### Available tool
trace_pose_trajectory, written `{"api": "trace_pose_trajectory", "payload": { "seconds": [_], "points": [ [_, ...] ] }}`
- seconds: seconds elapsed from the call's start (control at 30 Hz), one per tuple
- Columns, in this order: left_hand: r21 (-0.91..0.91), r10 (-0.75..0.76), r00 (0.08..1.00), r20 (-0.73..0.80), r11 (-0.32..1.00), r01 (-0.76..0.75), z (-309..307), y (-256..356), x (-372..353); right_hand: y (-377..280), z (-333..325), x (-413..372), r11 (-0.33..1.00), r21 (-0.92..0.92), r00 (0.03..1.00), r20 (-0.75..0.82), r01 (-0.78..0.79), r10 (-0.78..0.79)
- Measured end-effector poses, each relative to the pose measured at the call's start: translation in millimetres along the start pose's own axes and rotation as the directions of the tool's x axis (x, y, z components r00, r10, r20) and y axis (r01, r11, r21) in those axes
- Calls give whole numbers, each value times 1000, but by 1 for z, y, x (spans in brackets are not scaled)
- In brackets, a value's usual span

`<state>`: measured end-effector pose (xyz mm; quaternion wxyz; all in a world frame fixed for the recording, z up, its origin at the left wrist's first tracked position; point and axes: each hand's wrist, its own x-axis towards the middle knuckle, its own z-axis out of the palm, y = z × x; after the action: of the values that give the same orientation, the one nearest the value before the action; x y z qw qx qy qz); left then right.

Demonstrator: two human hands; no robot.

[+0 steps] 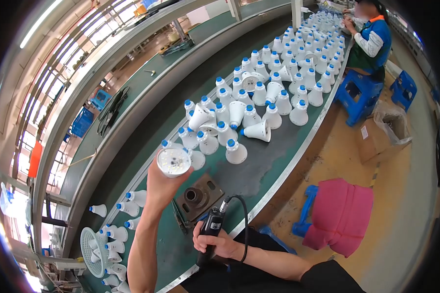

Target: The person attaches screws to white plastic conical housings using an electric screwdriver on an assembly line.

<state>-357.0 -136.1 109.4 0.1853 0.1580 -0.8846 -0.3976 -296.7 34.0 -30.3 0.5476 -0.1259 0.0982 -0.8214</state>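
My left hand (162,188) is closed around a white LED bulb body (174,162), its open end with the LED board turned up toward me. My right hand (220,242) grips a black electric screwdriver (212,228) near the front edge of the bench; its cable loops from the upper end, and I cannot make out the tip. Between the hands, a brown metal fixture (200,193) with a round socket rests on the green bench surface (259,166). Just beyond my left hand stand many white bulb bodies (236,152) with blue caps, some lying on their sides.
A light green basket (94,251) and more bulb bodies (115,233) are at the lower left. To the right are a stool with a pink cover (340,215), a cardboard box (381,134) and blue stools (358,95). A co-worker (371,41) sits at the far end.
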Motion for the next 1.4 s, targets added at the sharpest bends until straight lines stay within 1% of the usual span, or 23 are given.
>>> {"api": "trace_pose_trajectory", "payload": {
  "seconds": [0.07, 0.2, 0.3, 0.37, 0.47, 0.5, 0.53, 0.6, 0.63, 0.67, 0.7, 0.73, 0.77, 0.8, 0.87, 0.93, 1.0, 1.03, 1.07, 1.13, 1.2, 1.3, 1.4],
  "points": [
    [50, 12, 999, 35, 999, -13, 8, 8, 18, 0, -1, 0, 1000, 8, 1000, 9, -2, 2],
    [236, 49, 994, 101, 969, -72, 28, 27, 60, 2, -4, 0, 1000, 16, 1000, 26, -11, 11],
    [390, 129, 970, 208, 898, -203, 47, 31, 96, 5, -6, 0, 1000, 6, 999, 34, -2, 2],
    [512, 154, 955, 253, 816, -267, 64, 23, 125, 3, -7, 0, 1000, -4, 999, 42, -6, 6],
    [420, 148, 971, 190, 881, -217, 82, 29, 154, 1, -6, -1, 1000, -4, 998, 55, -11, 11],
    [368, 255, 957, 141, 883, -290, 82, 32, 157, -3, -2, -2, 999, -4, 999, 19, -35, 35],
    [349, 284, 954, 97, 888, -300, 81, 33, 157, -4, -2, -2, 1000, -15, 1000, 13, -18, 18],
    [322, 321, 947, -9, 897, -301, 68, 31, 148, -1, -3, -1, 999, -35, 1000, 8, -8, 8],
    [303, 328, 944, -27, 903, -305, 57, 31, 136, 0, -4, 0, 996, -85, 1000, 20, 19, -18],
    [284, 369, 929, -33, 895, -345, 50, 21, 128, -1, -5, -1, 998, -67, 1000, 13, -15, 16],
    [288, 395, 917, -52, 885, -365, 38, 7, 116, 0, -7, -3, 993, -103, 997, -58, -57, 51],
    [321, 404, 911, -83, 876, -359, 15, -10, 94, 0, -8, -2, 992, -116, 998, -40, -54, 50],
    [332, 364, 926, -103, 890, -313, -5, -24, 71, -2, -4, -1, 997, -35, 996, -49, -73, 72],
    [340, 337, 933, -125, 898, -279, -25, -35, 52, 1, -4, 3, 999, 25, 999, 5, -39, 39],
    [376, 248, 946, -209, 913, -157, -67, -59, 10, 5, -4, 4, 1000, 1, 998, 59, -24, 24],
    [481, 206, 947, -245, 874, -66, -118, -100, -26, 7, 1, 5, 1000, -23, 998, 64, -3, 4],
    [533, 97, 935, -340, 839, 107, -167, -143, -57, 8, 1, 5, 1000, -8, 998, 65, -7, 7],
    [557, 50, 924, -378, 810, 184, -192, -164, -71, 8, 1, 5, 1000, -15, 998, 64, -11, 12],
    [636, 53, 924, -378, 741, 217, -216, -180, -84, 8, 0, 5, 1000, -23, 998, 61, -11, 13],
    [751, -103, 921, -376, 548, 368, -256, -212, -99, 7, -2, 5, 998, -65, 999, 49, 1, 3],
    [812, -163, 907, -389, 404, 421, -287, -238, -106, 7, 0, 6, 996, -85, 999, 37, 3, 0],
    [843, -271, 884, -381, 290, 453, -310, -267, -110, 9, 2, 5, 993, -114, 1000, -8, 13, -14],
    [846, -478, 843, -249, 316, 429, -322, -295, -105, 10, 2, 4, 990, -142, 999, -38, 26, -32]
  ]
}}
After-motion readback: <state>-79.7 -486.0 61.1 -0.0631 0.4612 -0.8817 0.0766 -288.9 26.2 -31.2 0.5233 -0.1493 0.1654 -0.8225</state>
